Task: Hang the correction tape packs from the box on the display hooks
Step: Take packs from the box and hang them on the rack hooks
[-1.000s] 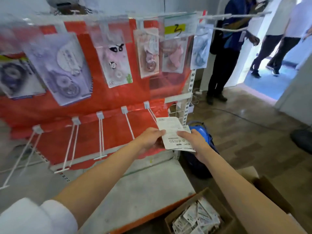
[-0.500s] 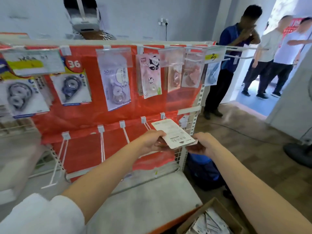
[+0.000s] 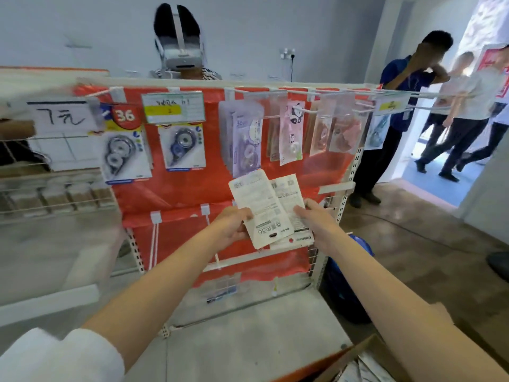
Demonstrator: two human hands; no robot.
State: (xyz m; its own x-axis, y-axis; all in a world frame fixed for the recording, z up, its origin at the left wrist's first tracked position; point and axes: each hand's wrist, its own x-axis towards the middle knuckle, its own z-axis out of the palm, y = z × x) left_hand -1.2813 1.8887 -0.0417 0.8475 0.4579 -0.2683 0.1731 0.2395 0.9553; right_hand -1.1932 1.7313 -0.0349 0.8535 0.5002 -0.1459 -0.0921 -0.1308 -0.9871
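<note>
The person stands square to the red display rack (image 3: 176, 194), both arms stretched out, holding two correction tape packs fanned one over the other in front of the lower part of it. The left hand (image 3: 234, 224) grips the front pack (image 3: 261, 210) at its lower left edge, thumb curled over the printed back; the right hand (image 3: 314, 219) pinches the rear pack (image 3: 289, 194) at its right side, fingers laid along the card. Both packs show their white, text-covered backs, long axis close to upright and leaning a little to the left, the top ends pointing up and away from the fingers. Whether the hang holes sit at those far ends I cannot make out. That is what matters here: the free ends rise toward the upper row, where other packs already hang, such as the purple pack (image 3: 245, 144) directly above. A bare lower hook (image 3: 154, 238) juts out well to the left, nearer the left hand; another mount sits just left of the packs. The box (image 3: 358, 359) with more stock shows at the bottom right corner, close under the right forearm. My guess is the top ends must be steered onto a hook tip next.
</note>
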